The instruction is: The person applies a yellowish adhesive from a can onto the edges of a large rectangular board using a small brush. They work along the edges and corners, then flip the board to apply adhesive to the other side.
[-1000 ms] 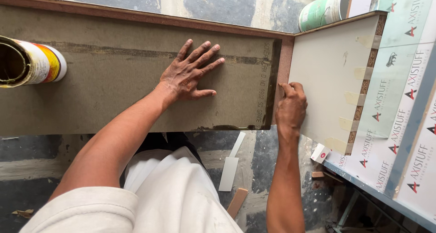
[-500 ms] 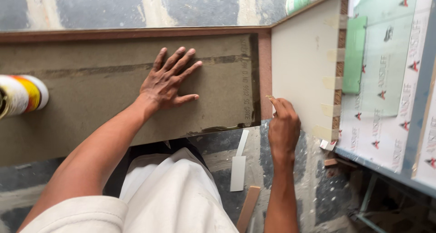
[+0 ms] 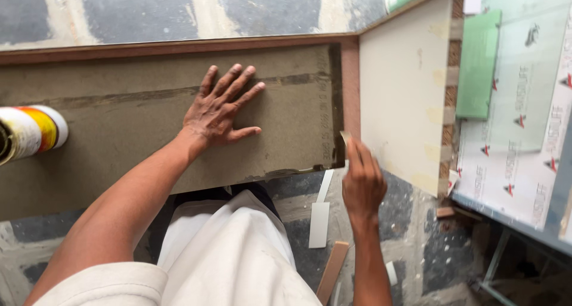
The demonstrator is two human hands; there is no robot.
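Your left hand [image 3: 223, 112] lies flat, open on the brown board [image 3: 149, 133]. Your right hand [image 3: 360, 181] pinches a thin strip [image 3: 345, 138]; loose pressure could let it slip.

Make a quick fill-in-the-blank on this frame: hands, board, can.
1. The left hand lies ____ on the brown board, fingers spread.
2. The right hand pinches a thin strip at the board's ____ end.
3. The can lies on its ____.

Missing words: flat; right; side
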